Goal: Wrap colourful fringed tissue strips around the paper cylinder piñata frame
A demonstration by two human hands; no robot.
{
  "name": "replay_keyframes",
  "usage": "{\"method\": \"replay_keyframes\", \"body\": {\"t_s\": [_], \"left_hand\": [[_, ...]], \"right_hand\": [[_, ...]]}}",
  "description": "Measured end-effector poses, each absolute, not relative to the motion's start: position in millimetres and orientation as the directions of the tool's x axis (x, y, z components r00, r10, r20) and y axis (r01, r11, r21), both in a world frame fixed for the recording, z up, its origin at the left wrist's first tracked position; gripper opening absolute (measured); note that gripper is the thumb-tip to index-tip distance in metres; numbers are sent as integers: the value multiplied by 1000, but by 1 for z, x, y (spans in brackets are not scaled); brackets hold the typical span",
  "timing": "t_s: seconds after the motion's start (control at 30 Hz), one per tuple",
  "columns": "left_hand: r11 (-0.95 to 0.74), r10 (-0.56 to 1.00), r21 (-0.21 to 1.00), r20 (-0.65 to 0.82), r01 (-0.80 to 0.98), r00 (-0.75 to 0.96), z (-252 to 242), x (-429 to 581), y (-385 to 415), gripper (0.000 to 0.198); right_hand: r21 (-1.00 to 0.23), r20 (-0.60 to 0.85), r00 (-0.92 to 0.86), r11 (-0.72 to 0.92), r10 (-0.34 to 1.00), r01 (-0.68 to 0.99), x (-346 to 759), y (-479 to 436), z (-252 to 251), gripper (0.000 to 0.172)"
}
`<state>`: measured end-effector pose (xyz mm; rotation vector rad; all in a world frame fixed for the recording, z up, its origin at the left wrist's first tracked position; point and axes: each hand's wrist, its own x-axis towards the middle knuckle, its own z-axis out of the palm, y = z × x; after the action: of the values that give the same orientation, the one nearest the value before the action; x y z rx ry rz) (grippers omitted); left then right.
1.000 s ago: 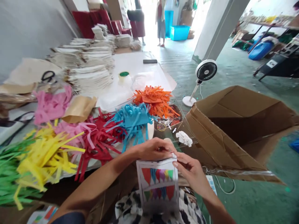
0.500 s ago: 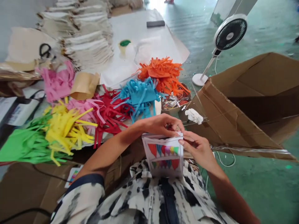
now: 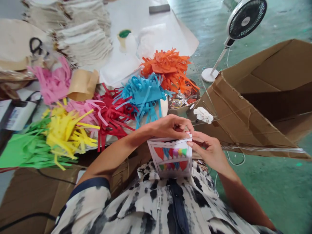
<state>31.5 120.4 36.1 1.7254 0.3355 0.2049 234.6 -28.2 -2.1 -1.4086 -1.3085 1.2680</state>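
A white printed card (image 3: 171, 160), showing two rows of colourful bunting, stands almost upright against my patterned shirt. My left hand (image 3: 173, 126) is closed over its top edge near the upper right corner. At that same corner, my right hand (image 3: 207, 148) pinches the card's side between thumb and fingers. The fingertips of both hands nearly meet there, and whatever lies between them is hidden. Beyond the hands, on the table, lie fringed bundles in blue (image 3: 143, 92), orange (image 3: 168, 66), red (image 3: 113, 112), yellow (image 3: 70, 131), green (image 3: 26, 148) and pink (image 3: 55, 81).
A large open cardboard box (image 3: 246, 123) stands at the right, with a crumpled white wad (image 3: 203, 115) by its near edge. Behind it is a fan (image 3: 246, 22) on the green floor. Stacked whitish cloth (image 3: 85, 42) and a tape roll (image 3: 124, 35) lie at the back.
The view has shifted slightly, so the table things sit a little higher and further left. Both hands keep their hold on the card's upper right corner, with little visible finger movement.
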Motion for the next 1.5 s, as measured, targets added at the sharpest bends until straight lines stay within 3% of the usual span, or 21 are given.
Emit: {"method": "replay_keyframes", "body": {"t_s": [0.27,0.6,0.93,1.2,1.37,1.5], "left_hand": [[-164,221,980,-73,111,973,44,36,129,17],[-172,280,976,-81,133,957,45,33,124,20],[-184,286,974,-72,129,955,49,28,121,25],[-479,315,877,125,44,941,54,7,109,40],[-627,348,751,31,208,937,70,-12,90,51],[-648,419,702,5,296,908,67,-17,79,49]], "right_hand": [[-987,-140,-99,-131,985,88,232,-26,0,30],[-979,-181,-44,-175,983,104,232,-30,-4,36],[-975,-111,-41,-100,993,197,231,-35,2,36],[-990,-51,-89,-39,995,138,237,-34,2,40],[-988,-29,-75,-17,997,154,235,-33,-2,38],[-975,-7,-47,3,999,223,235,-33,-2,51]]}}
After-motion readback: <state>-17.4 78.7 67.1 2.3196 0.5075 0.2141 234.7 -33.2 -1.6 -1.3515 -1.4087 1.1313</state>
